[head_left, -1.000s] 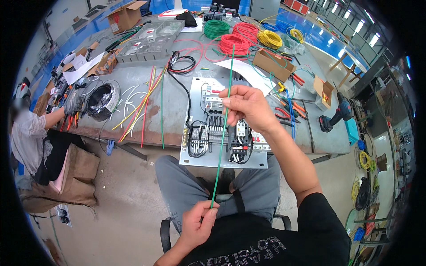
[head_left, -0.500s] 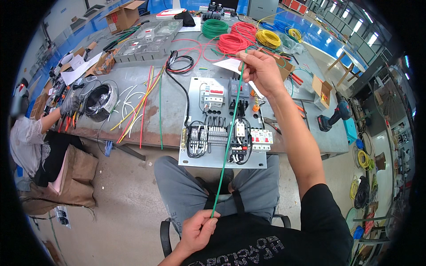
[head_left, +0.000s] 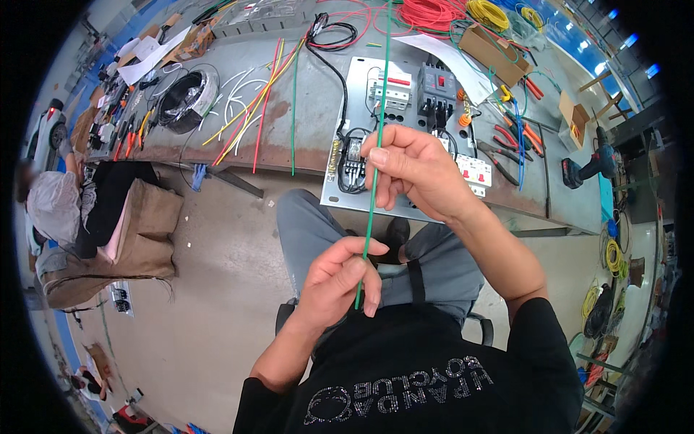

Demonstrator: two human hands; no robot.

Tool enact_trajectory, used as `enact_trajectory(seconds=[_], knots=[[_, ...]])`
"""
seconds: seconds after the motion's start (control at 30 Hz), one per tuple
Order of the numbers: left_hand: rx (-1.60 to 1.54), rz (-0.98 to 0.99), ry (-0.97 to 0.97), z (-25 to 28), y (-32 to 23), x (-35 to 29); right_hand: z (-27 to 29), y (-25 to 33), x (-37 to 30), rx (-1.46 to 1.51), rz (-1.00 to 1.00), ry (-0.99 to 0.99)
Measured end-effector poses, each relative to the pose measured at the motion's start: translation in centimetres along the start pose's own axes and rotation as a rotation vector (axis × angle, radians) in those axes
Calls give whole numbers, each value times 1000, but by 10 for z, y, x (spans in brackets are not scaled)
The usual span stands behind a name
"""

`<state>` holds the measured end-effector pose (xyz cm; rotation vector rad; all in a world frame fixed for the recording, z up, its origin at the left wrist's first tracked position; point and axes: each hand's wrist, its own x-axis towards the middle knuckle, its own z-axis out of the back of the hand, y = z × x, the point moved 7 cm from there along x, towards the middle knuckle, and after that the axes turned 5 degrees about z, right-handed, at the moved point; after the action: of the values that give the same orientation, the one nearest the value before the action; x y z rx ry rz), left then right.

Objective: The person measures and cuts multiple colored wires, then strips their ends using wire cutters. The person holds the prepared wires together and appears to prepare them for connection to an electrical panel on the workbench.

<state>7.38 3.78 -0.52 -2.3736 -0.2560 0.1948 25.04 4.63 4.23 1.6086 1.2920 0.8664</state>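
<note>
A length of green wire (head_left: 379,155) runs almost upright in front of me, its lower end just below my left hand. My left hand (head_left: 340,278) pinches it near that end, over my lap. Higher up, my right hand (head_left: 416,170) holds the same wire between thumb and fingers. Behind the right hand lies a metal mounting plate (head_left: 336,197) at the table edge, carrying a small breaker (head_left: 392,88), a larger grey breaker (head_left: 437,88) and several wired parts. My right hand hides the middle of the plate.
Cut wires in red (head_left: 267,108), yellow, white and green lie on the table's left. Pliers (head_left: 502,155) and a cordless drill (head_left: 594,165) lie on the right. Wire coils (head_left: 430,13) stand at the back. Another person (head_left: 61,206) sits at the far left.
My right hand has come down along the green wire toward me, and my left hand has moved up, so they are closer together. The view has shifted downward and right.
</note>
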Motion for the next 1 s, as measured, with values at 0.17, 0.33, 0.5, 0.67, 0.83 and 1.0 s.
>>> enact_trajectory(seconds=[0.17, 0.33, 0.5, 0.67, 0.83, 1.0], knots=[[-64, -5, 3, 4, -6, 0, -15, -14, -10, 8, -52, 94], [-56, 32, -50, 6, -8, -1, -20, -16, -18, -80, -17, 143], [-40, 31, -86, 9, -7, -3, -31, -23, -25, 15, -1, 186], [-14, 23, -122, 8, -8, -3, -30, -24, -22, -34, 20, 176], [-165, 55, -34, 8, -5, -5, -34, -20, -18, -36, 25, 194], [-335, 58, 115, 4, -1, -6, -30, -30, -13, 77, 11, 170]])
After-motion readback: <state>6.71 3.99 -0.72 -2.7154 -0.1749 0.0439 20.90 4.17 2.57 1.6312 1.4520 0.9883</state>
